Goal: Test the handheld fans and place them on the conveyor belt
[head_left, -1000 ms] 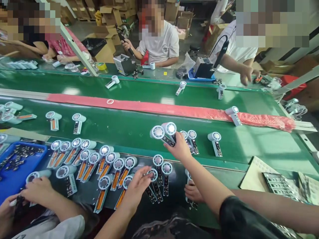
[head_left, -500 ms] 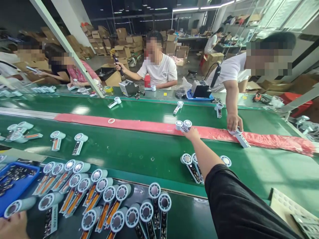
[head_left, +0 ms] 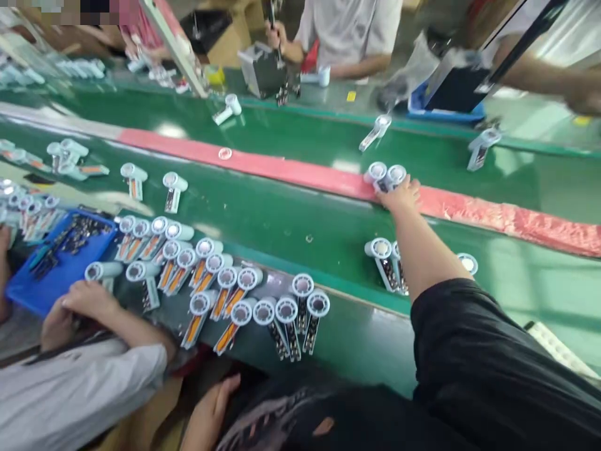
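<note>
On the pink strip [head_left: 300,173], two pale blue handheld fans [head_left: 377,173] sit side by side. My right hand [head_left: 400,195] reaches across the green conveyor to them and touches their handle ends, which it partly hides. Its fingers are apart, slightly blurred. My left hand [head_left: 212,410] is low, below the bench edge near my lap, with fingers stretched and nothing seen in them. On the bench before me lie rows of fans with open handles, some showing orange parts [head_left: 193,329], others dark circuit boards [head_left: 293,335].
Beneath my right forearm lie more fans [head_left: 381,249] on the near belt. At left, a co-worker's hands [head_left: 89,304] are near a blue tray [head_left: 35,294] of small dark parts. Across the line, co-workers sit behind a grey box [head_left: 263,69]. A slanted post [head_left: 176,47] rises there.
My right hand carried the two fans from the near belt to the pink strip; its fingers now look spread. My left hand dropped from the bench fans toward my lap. The view tilted down.
</note>
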